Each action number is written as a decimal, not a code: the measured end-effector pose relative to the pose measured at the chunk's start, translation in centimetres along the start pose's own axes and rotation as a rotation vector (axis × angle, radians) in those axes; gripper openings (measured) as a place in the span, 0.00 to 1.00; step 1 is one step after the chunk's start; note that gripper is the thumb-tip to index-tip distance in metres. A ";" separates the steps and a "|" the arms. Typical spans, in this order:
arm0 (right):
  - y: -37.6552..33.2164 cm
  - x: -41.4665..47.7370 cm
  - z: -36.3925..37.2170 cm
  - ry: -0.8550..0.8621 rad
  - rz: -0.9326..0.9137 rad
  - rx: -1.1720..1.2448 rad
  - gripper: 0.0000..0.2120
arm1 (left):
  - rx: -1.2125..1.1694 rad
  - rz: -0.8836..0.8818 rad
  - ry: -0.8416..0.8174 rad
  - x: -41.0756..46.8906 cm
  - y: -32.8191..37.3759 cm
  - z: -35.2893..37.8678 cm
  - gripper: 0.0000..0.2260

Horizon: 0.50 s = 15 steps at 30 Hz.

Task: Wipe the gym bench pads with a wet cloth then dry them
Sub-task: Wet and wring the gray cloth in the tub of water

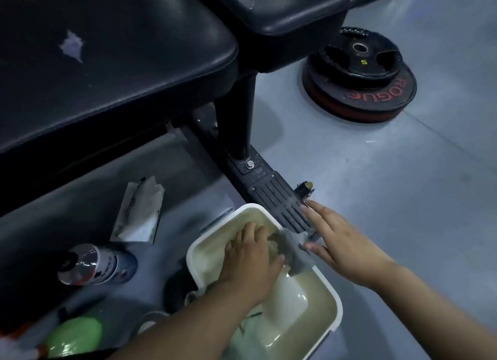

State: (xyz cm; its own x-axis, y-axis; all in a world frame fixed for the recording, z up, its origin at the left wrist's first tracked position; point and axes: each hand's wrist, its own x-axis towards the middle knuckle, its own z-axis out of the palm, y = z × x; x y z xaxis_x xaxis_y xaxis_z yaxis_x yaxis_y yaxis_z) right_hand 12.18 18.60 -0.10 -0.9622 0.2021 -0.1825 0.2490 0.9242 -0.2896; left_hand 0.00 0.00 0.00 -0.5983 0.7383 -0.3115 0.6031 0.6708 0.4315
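Two black padded vinyl gym bench pads fill the upper left, their long axis running from lower left towards upper right; the nearer has a torn patch. Below them a white rectangular plastic tub of cloudy water stands on the floor beside the bench foot, probably to keep rinsing within reach. The left hand is in the water, fingers spread, pressing the grey wet cloth down, seemingly to soak it. The cloth trails rightward over the rim. The right hand, fingers straight, holds nothing, its thumb at the cloth's edge.
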 end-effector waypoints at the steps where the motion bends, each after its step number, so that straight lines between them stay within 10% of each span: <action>1: 0.3 0.3 0.6 -0.020 0.002 -0.002 0.35 | -0.016 0.002 -0.026 0.4 -0.1 0.4 0.24; 15: 1.1 2.6 2.4 -0.268 0.004 0.124 0.37 | -0.250 -0.037 -0.027 2.5 0.7 1.6 0.06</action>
State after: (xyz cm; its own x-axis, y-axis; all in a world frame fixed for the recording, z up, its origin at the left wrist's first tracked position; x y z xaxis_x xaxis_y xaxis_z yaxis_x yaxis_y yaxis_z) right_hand 10.21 19.38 -3.18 -0.9020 0.0972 -0.4207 0.2799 0.8735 -0.3983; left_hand -0.25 2.44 -1.82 -0.6015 0.7171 -0.3521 0.4299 0.6621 0.6139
